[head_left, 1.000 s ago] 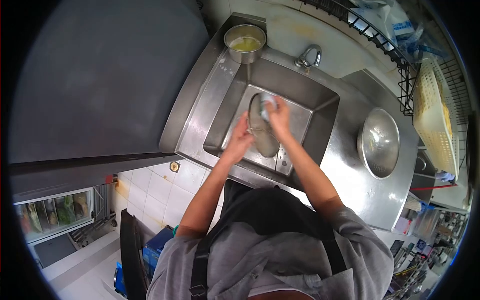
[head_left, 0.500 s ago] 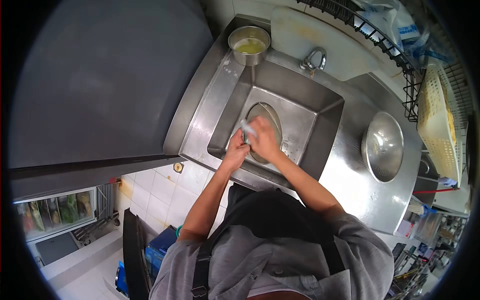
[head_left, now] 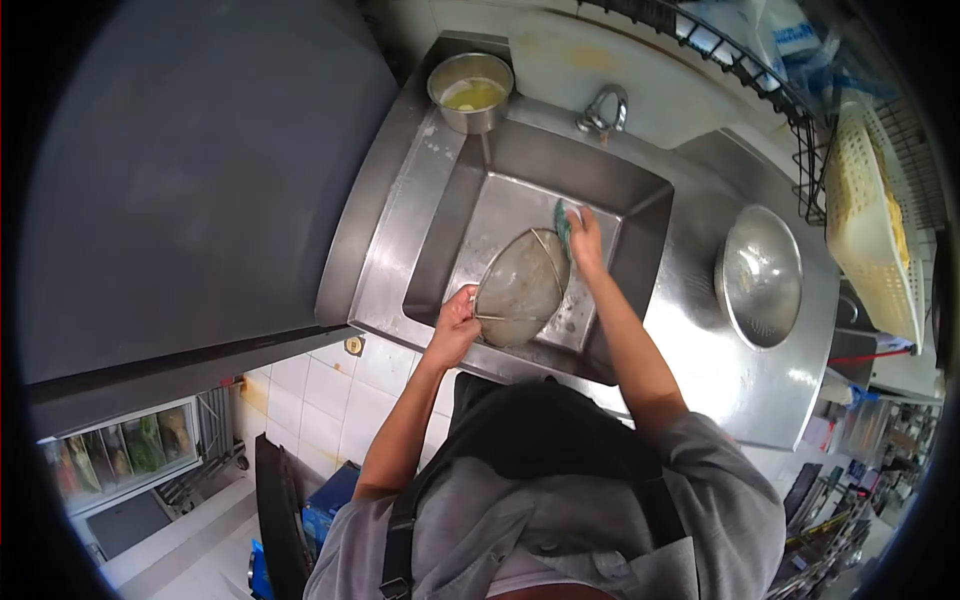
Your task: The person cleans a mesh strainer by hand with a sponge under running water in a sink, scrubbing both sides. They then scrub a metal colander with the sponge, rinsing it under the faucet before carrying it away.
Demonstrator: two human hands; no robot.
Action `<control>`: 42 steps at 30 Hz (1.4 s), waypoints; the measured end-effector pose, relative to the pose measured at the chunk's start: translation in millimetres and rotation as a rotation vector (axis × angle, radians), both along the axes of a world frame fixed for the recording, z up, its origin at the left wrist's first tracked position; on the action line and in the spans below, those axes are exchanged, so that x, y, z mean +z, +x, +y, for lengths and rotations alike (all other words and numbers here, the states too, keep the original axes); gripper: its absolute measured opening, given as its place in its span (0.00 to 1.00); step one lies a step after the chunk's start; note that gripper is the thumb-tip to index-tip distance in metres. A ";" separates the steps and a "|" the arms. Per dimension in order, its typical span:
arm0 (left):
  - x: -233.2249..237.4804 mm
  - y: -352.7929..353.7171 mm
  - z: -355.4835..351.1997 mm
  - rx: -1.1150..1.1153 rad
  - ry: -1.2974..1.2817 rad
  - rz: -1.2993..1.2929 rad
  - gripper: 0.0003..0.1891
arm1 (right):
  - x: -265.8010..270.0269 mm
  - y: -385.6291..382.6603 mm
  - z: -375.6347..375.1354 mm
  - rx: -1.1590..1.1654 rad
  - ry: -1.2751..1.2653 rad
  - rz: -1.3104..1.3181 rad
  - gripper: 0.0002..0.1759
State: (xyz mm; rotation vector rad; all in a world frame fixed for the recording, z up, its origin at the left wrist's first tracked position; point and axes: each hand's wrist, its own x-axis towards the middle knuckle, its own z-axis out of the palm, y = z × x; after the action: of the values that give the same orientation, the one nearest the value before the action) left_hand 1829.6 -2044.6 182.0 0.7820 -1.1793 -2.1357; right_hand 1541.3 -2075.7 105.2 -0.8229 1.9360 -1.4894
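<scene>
Over the steel sink [head_left: 450, 215], my left hand [head_left: 455, 322] grips the near edge of a round mesh strainer [head_left: 520, 288], which is tilted above the basin floor. My right hand [head_left: 583, 235] presses a green-and-white scrubbing sponge [head_left: 563, 222] against the strainer's far rim. Both arms reach forward from my grey shirt and dark apron straps.
A small steel pot [head_left: 471, 90] with yellowish liquid stands on the sink's back left corner. The tap [head_left: 600, 108] sits behind the basin. A steel colander [head_left: 760, 278] rests on the right counter, beside a cream plastic basket [head_left: 865, 230] and a wire rack [head_left: 720, 45].
My right hand has moved with the sponge from the strainer's near left side to its far right rim. The strainer has turned to a flatter tilt, and my left hand has shifted lower on its edge.
</scene>
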 end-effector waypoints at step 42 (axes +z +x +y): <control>-59.9 -50.7 -11.4 0.314 0.191 0.002 0.18 | 54.4 122.4 45.0 0.321 -0.064 0.525 0.12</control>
State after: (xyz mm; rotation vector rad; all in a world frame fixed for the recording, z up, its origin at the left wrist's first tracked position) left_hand 1778.8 -2056.0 122.1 0.9786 -0.7972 -2.0005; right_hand 1663.7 -2030.7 159.6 -1.5983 1.9840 -1.2252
